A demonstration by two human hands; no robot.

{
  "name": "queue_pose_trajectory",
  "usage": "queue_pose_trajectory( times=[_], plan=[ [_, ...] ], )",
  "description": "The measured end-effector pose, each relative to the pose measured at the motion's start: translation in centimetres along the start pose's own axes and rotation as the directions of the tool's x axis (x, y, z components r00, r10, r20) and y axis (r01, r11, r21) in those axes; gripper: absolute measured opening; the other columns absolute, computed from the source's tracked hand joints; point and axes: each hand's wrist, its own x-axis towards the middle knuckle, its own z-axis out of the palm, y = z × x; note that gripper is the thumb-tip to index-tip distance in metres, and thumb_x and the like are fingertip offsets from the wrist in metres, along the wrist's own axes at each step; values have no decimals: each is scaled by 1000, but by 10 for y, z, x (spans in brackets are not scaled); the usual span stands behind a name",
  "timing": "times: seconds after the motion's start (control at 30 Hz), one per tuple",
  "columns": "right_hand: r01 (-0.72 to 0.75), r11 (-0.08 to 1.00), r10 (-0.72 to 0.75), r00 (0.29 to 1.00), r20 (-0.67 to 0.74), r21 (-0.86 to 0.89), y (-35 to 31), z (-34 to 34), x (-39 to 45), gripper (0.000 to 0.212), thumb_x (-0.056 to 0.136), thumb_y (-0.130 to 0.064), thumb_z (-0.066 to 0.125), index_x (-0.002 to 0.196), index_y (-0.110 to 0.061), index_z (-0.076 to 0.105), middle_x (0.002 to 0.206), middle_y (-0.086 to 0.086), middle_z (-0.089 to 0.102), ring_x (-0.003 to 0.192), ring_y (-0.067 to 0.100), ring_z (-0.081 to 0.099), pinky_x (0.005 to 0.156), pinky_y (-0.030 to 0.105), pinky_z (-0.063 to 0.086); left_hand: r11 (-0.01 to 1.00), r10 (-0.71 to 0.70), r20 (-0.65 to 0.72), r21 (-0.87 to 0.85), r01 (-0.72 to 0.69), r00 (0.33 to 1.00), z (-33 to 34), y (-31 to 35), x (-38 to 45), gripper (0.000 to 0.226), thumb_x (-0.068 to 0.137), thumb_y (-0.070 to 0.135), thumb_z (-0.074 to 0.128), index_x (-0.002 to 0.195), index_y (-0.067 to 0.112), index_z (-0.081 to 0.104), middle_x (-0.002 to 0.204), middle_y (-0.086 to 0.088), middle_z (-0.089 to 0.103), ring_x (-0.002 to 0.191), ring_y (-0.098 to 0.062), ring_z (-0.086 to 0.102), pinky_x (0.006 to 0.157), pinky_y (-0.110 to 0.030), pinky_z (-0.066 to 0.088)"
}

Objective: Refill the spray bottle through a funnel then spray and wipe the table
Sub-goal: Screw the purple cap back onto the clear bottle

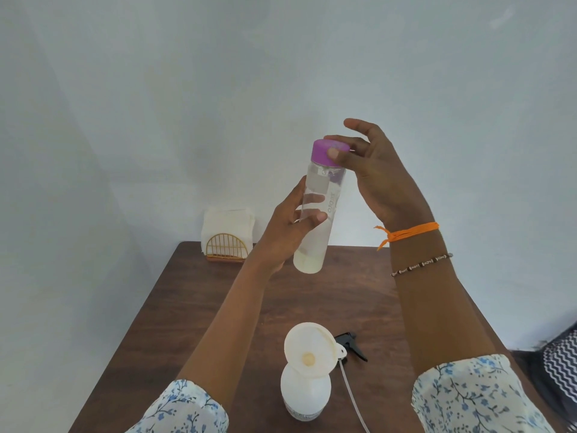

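Step in hand: uncapping the water bottle, by my reading; the pour has not begun.
Left hand: curled round the lower middle of the clear bottle, thumb across the front, holding it in the air above the far half of the table.
Right hand: thumb and fingertips pinching the purple cap from the right side; one finger is lifted free above it.
Bottle axis: near upright, top tipped slightly to the right and away; cap up, base down. Clear liquid inside, level hard to read.
Spray bottle: white, standing on the near edge of the table, between the two forearms, well below the raised bottle.
Funnel: white, seated in the spray bottle's neck, bowl tilted toward the camera, mouth open upward.
Key relation: the funnel lies toward the person and downward from both hands. The bottle's long axis would have to come down and tip toward the near side to reach the bowl.
Nearer hand: neither is close; the left carries the bottle, so it does the pour.
Trigger head: black, lying on the table just right of the funnel, its tube trailing toward the near edge.
Napkin holder: far left corner, holding white napkins; likely for the wipe.
Risk: the tilted funnel may rock if the stream strikes its rim.
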Motion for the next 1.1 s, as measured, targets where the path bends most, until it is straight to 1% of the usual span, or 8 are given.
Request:
queue_pose_trajectory(
  times=[0.17, 0.3, 0.43, 0.53, 0.63, 0.93, 1.0, 1.1],
  plan=[
    [35, 997, -29, 996, 80, -74, 2, 2, 6, 55, 80, -5, 71, 129, -12, 47, 108, 4, 59, 92, 10, 59, 84, 20, 50, 999, 4, 58, -43, -1, 998, -4, -3, -4, 58, 87, 37, 56, 140, 32, 34, 127, 11, 56, 114, -14, 57, 91, -31, 49],
    [-24, 999, 9, 955, 296, 47, 4, -1, 7, 44, 80, -16, 62, 122, -12, 51, 114, 5, 61, 104, 15, 57, 92, 29, 47, 996, 11, 166, -88, 4, 986, -14, -2, -3, 57, 88, 32, 57, 141, 25, 37, 128, 3, 57, 116, -20, 57, 100, -47, 46],
    [54, 995, -38, 981, 189, -79, 7, 8, 5, 38, 80, -28, 63, 115, -17, 53, 110, 2, 57, 93, 11, 57, 84, 24, 48, 997, 20, 136, -74, -10, 990, -14, 0, -1, 54, 87, 33, 57, 138, 31, 38, 127, 5, 58, 115, -18, 58, 97, -40, 49],
    [93, 986, -74, 988, 138, -137, 10, 15, 2, 32, 88, -19, 65, 115, -15, 48, 106, -3, 51, 86, 6, 54, 73, 13, 48, 997, 32, 86, -74, -25, 996, -10, -3, -2, 48, 89, 28, 58, 131, 39, 39, 124, 9, 59, 110, -12, 61, 91, -29, 51],
    [109, 980, -93, 991, 100, -169, 16, 20, 1, 28, 90, -13, 60, 114, -15, 45, 106, -2, 47, 84, 6, 53, 66, 10, 46, 997, 29, 37, -79, -26, 999, -3, -9, -1, 50, 90, 27, 58, 135, 35, 38, 125, 8, 59, 112, -9, 59, 93, -32, 50],
    [-16, 985, 39, 991, 129, -172, 42, 5, 2, 55, 85, -30, 68, 131, -20, 40, 124, 0, 50, 104, 6, 54, 82, 15, 46, 998, -47, -16, -52, 46, 999, 2, -21, -1, 49, 90, 28, 61, 131, 37, 36, 126, 10, 51, 112, -7, 54, 90, -29, 46],
    [-24, 972, 59, 989, 139, -236, 54, 2, 0, 48, 84, -30, 68, 126, -18, 47, 117, -4, 58, 102, 3, 56, 81, 15, 45, 996, -72, -45, -56, 69, 996, -1, -25, 2, 51, 89, 20, 62, 131, 32, 36, 126, 9, 51, 114, -10, 54, 95, -34, 46],
    [-62, 941, 115, 983, 142, -332, 71, 2, 1, 45, 82, -28, 71, 123, -19, 54, 114, -6, 63, 103, 6, 59, 78, 16, 46, 992, -110, -98, -66, 104, 989, -2, -34, 3, 61, 86, 17, 67, 136, 26, 34, 127, 8, 51, 114, -10, 54, 89, -22, 45]
  ],
)
